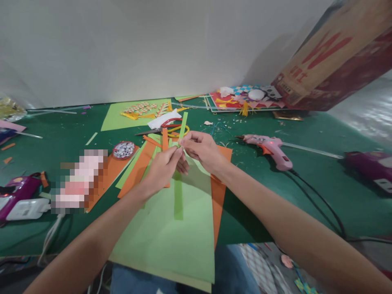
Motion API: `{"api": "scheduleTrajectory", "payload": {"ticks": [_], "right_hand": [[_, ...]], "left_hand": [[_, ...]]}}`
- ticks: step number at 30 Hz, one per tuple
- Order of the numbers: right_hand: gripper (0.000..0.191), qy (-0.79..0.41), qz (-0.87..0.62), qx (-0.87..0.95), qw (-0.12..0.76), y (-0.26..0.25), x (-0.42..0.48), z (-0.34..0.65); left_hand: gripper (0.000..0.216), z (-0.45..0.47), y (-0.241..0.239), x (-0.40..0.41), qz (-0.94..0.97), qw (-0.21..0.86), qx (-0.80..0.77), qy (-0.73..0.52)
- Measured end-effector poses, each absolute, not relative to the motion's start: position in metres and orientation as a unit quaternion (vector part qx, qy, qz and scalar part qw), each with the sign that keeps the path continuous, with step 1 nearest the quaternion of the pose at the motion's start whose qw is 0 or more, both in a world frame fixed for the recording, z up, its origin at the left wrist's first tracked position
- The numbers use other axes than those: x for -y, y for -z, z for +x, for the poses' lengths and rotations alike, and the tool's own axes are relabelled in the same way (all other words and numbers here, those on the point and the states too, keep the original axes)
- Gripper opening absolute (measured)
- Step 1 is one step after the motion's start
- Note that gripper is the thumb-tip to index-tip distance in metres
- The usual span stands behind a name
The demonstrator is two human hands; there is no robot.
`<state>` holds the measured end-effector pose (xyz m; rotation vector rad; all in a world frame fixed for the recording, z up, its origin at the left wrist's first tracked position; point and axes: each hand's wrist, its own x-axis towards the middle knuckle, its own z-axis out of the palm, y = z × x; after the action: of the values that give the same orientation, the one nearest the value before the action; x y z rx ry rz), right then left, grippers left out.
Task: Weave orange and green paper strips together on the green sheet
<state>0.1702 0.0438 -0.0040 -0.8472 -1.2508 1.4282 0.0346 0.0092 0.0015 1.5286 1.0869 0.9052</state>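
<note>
Both hands meet over a stack of light green paper [183, 245]. A narrow bright green paper strip [183, 124] stands upright between my fingertips, and its lower length hangs below them. My left hand [165, 165] is closed, thumb and fingers pinching at the strip's middle. From the other side my right hand [202, 150] grips the same strip with thumb and forefinger. Just behind my left hand an orange paper strip [165, 139] sticks up; whether it is held too, I cannot tell. More orange strips [139, 167] lie fanned out to the left.
Red- and yellow-handled scissors [171, 126] lie beyond the hands. A round dish of googly eyes [123, 150] sits left. At right rests a pink glue gun [271, 149] with its cord. Paper crafts [245, 98] and a large paper bag [333, 57] stand by the wall.
</note>
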Motion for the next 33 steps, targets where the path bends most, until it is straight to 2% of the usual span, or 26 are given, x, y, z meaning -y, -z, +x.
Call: {"api": "scheduleTrajectory", "payload": {"ticks": [6,13,22,33], "right_hand": [[0.034,-0.589,-0.351,0.509,0.520,0.0040,-0.0449,0.1711],[0.031,-0.622,-0.334,0.533,0.466,0.0060,-0.0463,0.1725],[0.035,-0.605,-0.338,0.522,0.497,0.0080,-0.0468,0.1703],[0.032,-0.593,-0.351,0.521,0.504,0.0093,-0.0446,0.1689]], "left_hand": [[0.031,0.0353,-0.0017,-0.0093,0.621,0.514,-0.455,-0.377],[0.028,0.0338,0.0007,-0.0105,0.618,0.515,-0.452,-0.384],[0.026,0.0355,-0.0008,-0.0090,0.618,0.523,-0.457,-0.368],[0.026,0.0352,-0.0004,-0.0100,0.613,0.537,-0.441,-0.375]]}}
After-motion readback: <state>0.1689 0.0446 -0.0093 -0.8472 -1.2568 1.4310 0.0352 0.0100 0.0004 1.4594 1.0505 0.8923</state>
